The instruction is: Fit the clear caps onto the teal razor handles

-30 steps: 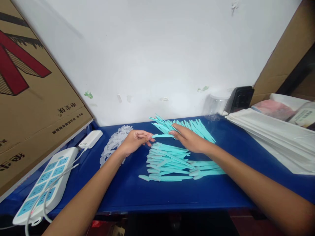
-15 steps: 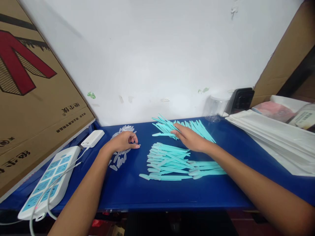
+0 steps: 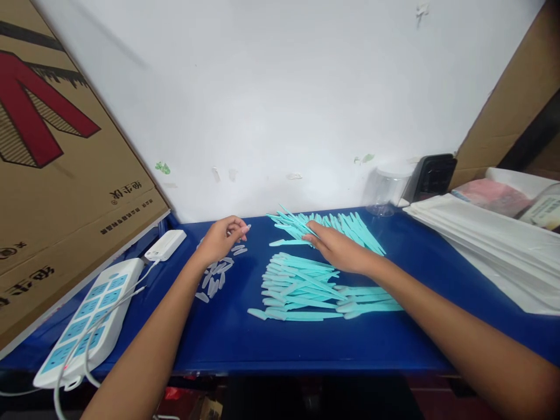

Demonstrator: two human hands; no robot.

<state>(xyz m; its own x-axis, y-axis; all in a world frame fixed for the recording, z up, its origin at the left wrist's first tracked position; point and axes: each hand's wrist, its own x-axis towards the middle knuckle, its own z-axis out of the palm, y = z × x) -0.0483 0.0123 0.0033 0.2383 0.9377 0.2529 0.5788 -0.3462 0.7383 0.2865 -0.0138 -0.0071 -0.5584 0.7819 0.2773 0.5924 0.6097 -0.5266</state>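
My left hand [image 3: 224,238] is raised over the pile of small clear plastic caps [image 3: 219,269]. Its thumb and fingers are pinched on what looks like one cap, of which only a tip shows. A bunch of turquoise eyebrow razors [image 3: 289,223] is gripped in my right hand [image 3: 335,246], their ends fanning out to the left; one razor [image 3: 286,242] sticks out lower than the others. Behind that hand lies a row of similar razors [image 3: 356,227]. Nearer to me is a heap of razors with pale covered heads [image 3: 297,283], with several more [image 3: 371,300] at its right.
A white power strip [image 3: 94,321] with cables and a white box-shaped device [image 3: 165,245] lie at the left, beside a large carton [image 3: 79,175]. White bags [image 3: 476,245], a clear jar [image 3: 387,189] and a black object [image 3: 433,178] stand at the right. A wall closes the back.
My left hand has moved up and slightly away from me, uncovering more of the caps. My right hand has stayed nearly in place with its bunch of razors.
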